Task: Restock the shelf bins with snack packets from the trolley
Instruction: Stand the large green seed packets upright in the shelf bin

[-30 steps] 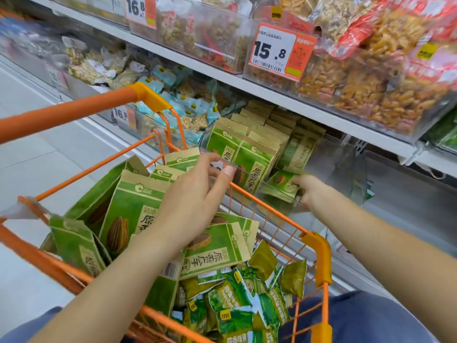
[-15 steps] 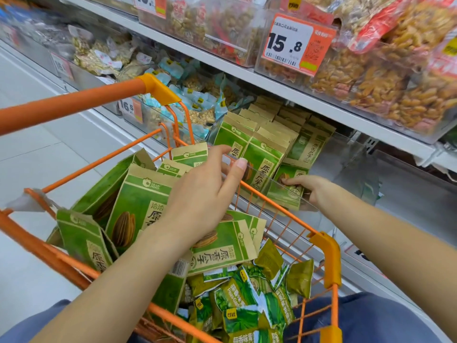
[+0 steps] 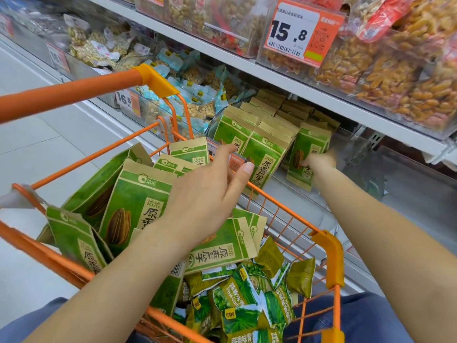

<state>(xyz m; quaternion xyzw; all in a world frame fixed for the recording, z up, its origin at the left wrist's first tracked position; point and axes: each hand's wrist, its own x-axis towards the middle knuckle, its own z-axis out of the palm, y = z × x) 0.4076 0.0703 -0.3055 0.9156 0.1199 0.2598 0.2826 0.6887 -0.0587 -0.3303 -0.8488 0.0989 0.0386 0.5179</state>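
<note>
**Right hand stands a packet upright in the shelf bin**

A green and tan seed packet (image 3: 305,159) stands nearly upright inside the clear bin (image 3: 351,154) on the lower shelf, just right of the rows of matching packets (image 3: 257,142) already lined up there. The right hand (image 3: 319,161) reaches into the bin and grips this packet at its lower edge, fingers curled onto its face. Half a second ago the same packet lay lower and leaned forward against the bin's front; it now sits higher and straighter, closer to the row beside it.

The left hand (image 3: 205,194) hovers over the orange trolley (image 3: 329,253), fingers relaxed and spread, thumb pointing toward the shelf, holding nothing. Its fingertips lie near the bin's front edge, much as they did before.

Beneath that hand, the trolley holds more of the same seed packets, some standing, one lying flat with its print sideways (image 3: 222,246). Smaller green pea packets (image 3: 237,295) fill the near corner.

To the left of the bin, another compartment holds pale blue and white snack bags (image 3: 195,90). On the shelf above, clear bins hold golden snacks (image 3: 385,70), with an orange and white price tag (image 3: 301,33) reading 15.8. The view has shifted slightly closer to the shelf than before.
</note>
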